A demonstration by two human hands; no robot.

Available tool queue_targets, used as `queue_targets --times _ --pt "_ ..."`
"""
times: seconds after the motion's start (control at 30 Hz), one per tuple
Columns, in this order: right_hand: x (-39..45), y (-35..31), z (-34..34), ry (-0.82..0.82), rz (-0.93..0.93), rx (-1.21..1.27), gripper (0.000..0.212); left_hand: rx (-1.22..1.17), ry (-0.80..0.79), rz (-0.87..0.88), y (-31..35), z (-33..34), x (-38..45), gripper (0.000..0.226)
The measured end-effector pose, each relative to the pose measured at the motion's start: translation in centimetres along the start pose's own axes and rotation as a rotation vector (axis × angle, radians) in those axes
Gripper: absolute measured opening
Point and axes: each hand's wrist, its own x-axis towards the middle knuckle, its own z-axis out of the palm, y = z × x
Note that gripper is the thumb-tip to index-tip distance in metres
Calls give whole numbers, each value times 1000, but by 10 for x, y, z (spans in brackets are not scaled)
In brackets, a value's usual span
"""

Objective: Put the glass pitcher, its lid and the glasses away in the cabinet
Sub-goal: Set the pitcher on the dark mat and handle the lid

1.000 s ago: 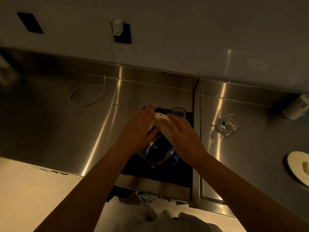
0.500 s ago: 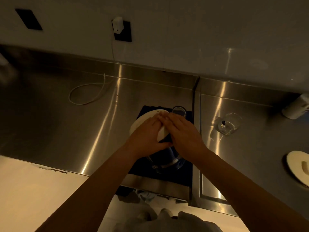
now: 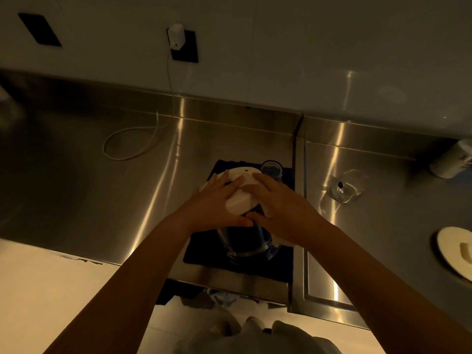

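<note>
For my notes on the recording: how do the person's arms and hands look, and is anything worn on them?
Both forearms are bare up to the frame edge. The left hand and right hand wear no gloves; no ring, watch or bracelet is visible in the dim light.

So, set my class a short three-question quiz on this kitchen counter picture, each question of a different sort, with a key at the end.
1. True or false: both the left hand and the right hand are on the white lid over the glass pitcher.
2. Multiple choice: the pitcher stands on A) a wooden board, B) a dark cloth, C) bare steel.
3. Fill in: the stemmed glass to the right of the pitcher lies on its ____.

Key: 1 true; 2 B; 3 side.
</note>
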Motion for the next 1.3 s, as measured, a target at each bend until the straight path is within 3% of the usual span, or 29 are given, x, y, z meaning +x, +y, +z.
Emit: queue_targets --times 0.17,0.47,0.7,1.0,1.3 --pt "-2 5 -1 6 -17 58 60 -53 -54 17 -4 -3 0 115" --pt "-13 7 5 97 -26 137 51 -71 104 152 7 11 -2 99" --pt "-27 7 11 206 -55 224 45 -71 149 160 14 20 -11 88" --pt "-26 14 35 368 -45 361 40 274 221 217 16 11 -4 80" --pt "-17 26 54 310 -58 294 38 307 174 166 0 29 4 79"
